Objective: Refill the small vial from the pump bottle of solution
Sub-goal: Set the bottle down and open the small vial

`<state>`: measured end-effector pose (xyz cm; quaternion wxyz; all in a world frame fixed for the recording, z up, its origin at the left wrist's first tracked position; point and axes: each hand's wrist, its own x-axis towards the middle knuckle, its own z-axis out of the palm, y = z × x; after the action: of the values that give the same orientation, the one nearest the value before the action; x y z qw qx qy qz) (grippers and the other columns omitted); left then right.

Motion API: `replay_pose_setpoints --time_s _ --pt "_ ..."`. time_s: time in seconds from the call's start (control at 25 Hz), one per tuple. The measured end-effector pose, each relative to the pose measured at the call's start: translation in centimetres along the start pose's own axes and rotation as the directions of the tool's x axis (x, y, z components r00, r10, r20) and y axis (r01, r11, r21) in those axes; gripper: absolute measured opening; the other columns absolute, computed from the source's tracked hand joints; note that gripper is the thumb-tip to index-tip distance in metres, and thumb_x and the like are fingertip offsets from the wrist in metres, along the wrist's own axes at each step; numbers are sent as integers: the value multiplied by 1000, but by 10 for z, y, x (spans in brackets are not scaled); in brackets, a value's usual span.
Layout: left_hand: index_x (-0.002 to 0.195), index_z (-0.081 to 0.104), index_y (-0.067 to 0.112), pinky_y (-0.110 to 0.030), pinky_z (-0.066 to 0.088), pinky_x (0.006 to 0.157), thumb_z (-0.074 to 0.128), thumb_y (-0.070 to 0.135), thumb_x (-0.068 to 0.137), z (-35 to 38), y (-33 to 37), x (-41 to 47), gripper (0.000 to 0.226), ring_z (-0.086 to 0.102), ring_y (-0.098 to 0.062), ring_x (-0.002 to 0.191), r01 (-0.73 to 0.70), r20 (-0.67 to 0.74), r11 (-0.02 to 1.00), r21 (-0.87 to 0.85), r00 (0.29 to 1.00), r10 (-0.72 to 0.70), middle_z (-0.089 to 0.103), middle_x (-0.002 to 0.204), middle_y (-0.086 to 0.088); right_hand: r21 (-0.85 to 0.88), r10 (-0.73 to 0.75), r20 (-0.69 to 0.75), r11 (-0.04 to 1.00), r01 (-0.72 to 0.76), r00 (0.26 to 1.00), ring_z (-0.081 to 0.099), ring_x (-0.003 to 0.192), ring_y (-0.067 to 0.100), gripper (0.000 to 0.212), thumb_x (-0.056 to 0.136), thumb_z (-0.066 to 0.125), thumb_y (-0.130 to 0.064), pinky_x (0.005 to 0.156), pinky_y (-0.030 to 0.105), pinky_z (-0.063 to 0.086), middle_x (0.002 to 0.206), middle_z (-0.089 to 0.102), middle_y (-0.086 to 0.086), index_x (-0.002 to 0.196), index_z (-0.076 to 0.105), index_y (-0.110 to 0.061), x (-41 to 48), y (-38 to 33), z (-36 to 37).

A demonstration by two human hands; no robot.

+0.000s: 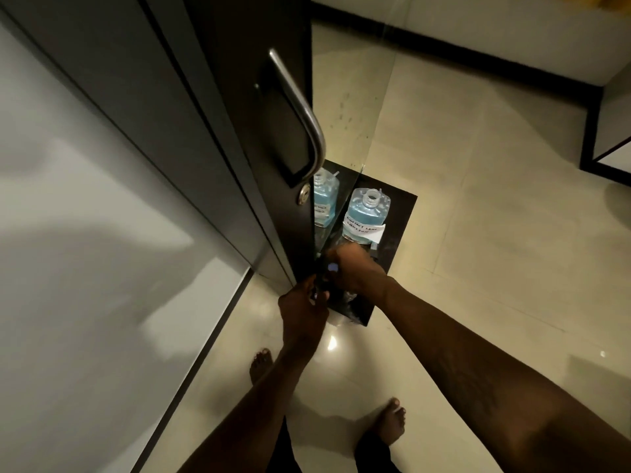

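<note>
Head view shows us looking down past a dark door [218, 97] with a metal handle [300, 107] onto a small dark shelf [403, 213] that juts out beside a mirror panel [345, 107]. The bottle [367, 213] stands upright on that shelf, holding blue liquid and wearing a handwritten paper label; its neck is open, so the pump is already off, and we cannot see where the pump lies. Its reflection shows in the mirror just to the left. Our two hands meet at the near edge of the shelf, in front of the bottle and apart from it. The left hand [300, 312] has its fingers curled in around something small, and the right hand [355, 271] is bent over the same spot with its fingers closed in as well. A small pale blue glint sits between them, which we take to be the vial [333, 267], though it is too small and dim to be sure, and we cannot tell which hand truly holds it or whether its cap is on. As we judge it, the bottle is opened and ready, the vial is being handled or uncapped, and the filling itself is not yet done. What remains is getting solution into the vial, then closing both. Below, our bare feet stand on the pale tiled floor [478, 268].
</note>
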<state>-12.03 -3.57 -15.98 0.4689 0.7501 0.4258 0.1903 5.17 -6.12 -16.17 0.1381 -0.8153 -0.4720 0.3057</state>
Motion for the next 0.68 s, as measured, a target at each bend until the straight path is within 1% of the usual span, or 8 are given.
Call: replay_pose_setpoints --time_s 0.08,0.12,0.24,0.36,0.4,0.48,0.56,0.68 --pt "112 68 25 -1 48 78 74 6 91 -3 8 -1 29 61 24 89 -40 13 999 -8 999 41 64 96 31 -55 14 17 998 -13 1000 69 100 29 21 91 69 -19 89 42 59 108 72 12 111 74 -13 0 -1 1" --pt "110 67 26 -1 47 75 74 6 91 -7 15 -1 28 60 24 88 -45 30 999 -17 999 45 63 93 32 -29 15 -12 999 -15 1000 70 98 27 19 89 70 -18 89 40 59 105 74 10 107 76 -14 -5 -2 -4" --pt "111 69 22 -3 47 71 76 18 90 -21 46 3 23 66 11 82 -104 95 994 19 990 102 67 83 22 212 54 -183 977 -15 982 70 87 13 16 83 76 -21 80 25 54 92 75 -2 98 80 -17 -30 -11 -51" --pt "126 66 22 2 43 78 83 30 81 -30 97 12 49 65 3 90 -175 100 982 73 981 167 70 102 16 321 102 -311 947 3 945 71 71 10 10 82 82 -27 71 22 55 76 76 -5 89 82 -20 -72 -24 -124" --pt "124 68 24 -5 50 83 85 31 77 -31 116 15 51 66 3 90 -210 70 976 56 976 206 71 103 16 333 101 -327 943 14 940 72 65 11 9 84 81 -29 66 22 56 71 76 -3 83 82 -20 -87 -29 -146" --pt "119 72 26 -25 59 86 86 35 74 -32 160 17 48 71 -1 87 -270 46 963 22 962 269 77 100 11 379 109 -333 925 27 937 72 54 11 20 87 80 -30 56 20 56 63 75 2 76 80 -14 -119 -36 -191" --pt "115 74 26 -26 60 83 88 38 72 -33 196 15 47 71 1 85 -331 65 944 8 942 330 77 96 10 432 130 -349 901 37 928 74 54 17 30 88 80 -35 55 26 60 63 75 8 75 78 -7 -139 -41 -225" --pt "114 75 25 -15 57 75 91 42 68 -35 238 3 51 68 6 81 -452 68 892 28 891 450 75 93 14 485 172 -376 874 35 910 75 59 27 41 86 78 -42 61 38 65 64 75 12 76 76 -2 -168 -47 -258"
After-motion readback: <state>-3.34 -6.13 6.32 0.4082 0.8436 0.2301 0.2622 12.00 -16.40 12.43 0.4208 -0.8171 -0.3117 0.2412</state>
